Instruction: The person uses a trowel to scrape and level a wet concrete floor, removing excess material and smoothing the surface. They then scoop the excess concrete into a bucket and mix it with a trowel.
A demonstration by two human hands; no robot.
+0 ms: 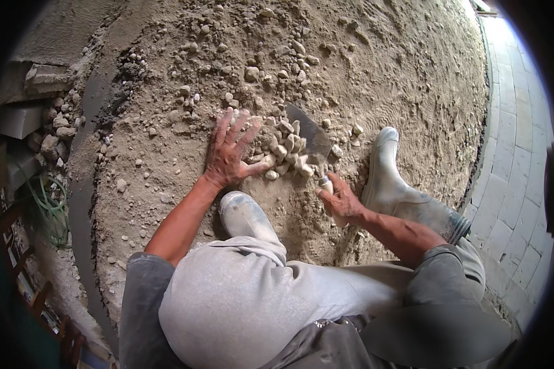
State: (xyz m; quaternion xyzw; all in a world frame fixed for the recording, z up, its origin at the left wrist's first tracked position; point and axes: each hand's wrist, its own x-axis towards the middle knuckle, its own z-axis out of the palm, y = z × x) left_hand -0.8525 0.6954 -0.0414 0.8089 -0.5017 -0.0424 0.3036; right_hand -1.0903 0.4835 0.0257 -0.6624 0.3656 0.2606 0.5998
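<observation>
Stones [283, 147] heaped between left hand [229, 154] and trowel [313, 132]

The stones lie in a small, pale pile on loose, sandy ground [412, 80], just ahead of the left boot [246, 215]. The left hand is spread wide, back upward, its thumb at the pile's near edge; whether its fingers grip any 1 stone, I cannot tell. The right hand [345, 203] has its fingers curled closed around the trowel's short handle, with the blade at the pile's right side.

Each stone should be hard, stiff, fairly light and not fragile, though dust may make it slip; pinch 1 across 2 opposite sides, or cup several. The trowel looks light, with a thin, stiff blade, so its handle is the place to hold.
</observation>
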